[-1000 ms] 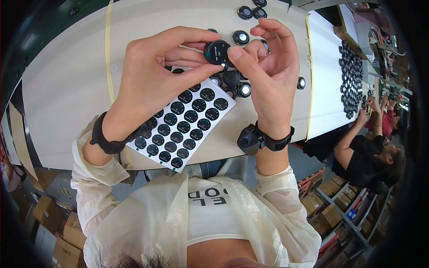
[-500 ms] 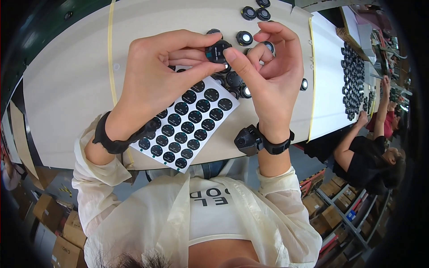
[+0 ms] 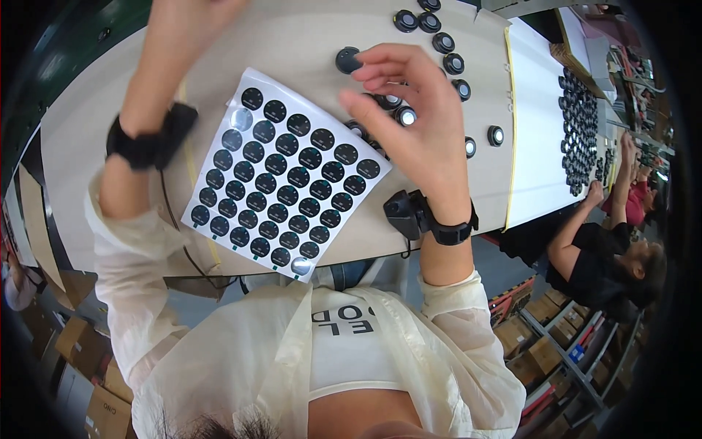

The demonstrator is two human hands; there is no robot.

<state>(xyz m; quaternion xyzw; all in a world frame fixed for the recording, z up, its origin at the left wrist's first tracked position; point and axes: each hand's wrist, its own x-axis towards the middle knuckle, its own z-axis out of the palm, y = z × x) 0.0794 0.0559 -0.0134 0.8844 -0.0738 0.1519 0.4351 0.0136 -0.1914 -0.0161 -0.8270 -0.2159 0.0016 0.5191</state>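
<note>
My right hand (image 3: 406, 110) is above the table, thumb and fingers parted, and I see nothing between them. Its fingertips overlap the edge of a black round knob-like part (image 3: 346, 60); I cannot tell whether they touch it. Below and behind this hand lie more black round parts (image 3: 405, 115) with pale centres, some partly covered. My left hand (image 3: 191, 25) is blurred at the top edge, its fingers out of the picture, so what it holds is hidden. Between my arms lies a white sheet (image 3: 245, 79) of round black stickers (image 3: 297, 177), tilted on the table.
More black round parts (image 3: 430, 22) stand in a loose line at the far right of the table (image 3: 292, 44). Yellow tape (image 3: 510, 132) borders a white surface, with many black parts (image 3: 575, 139) beyond it. Another person (image 3: 607, 256) sits at right; cardboard boxes (image 3: 110, 410) stand lower left.
Both hands were together on a black round part with a label. My left hand has moved up and left to the top edge; my right hand has let go and shifted slightly left and down.
</note>
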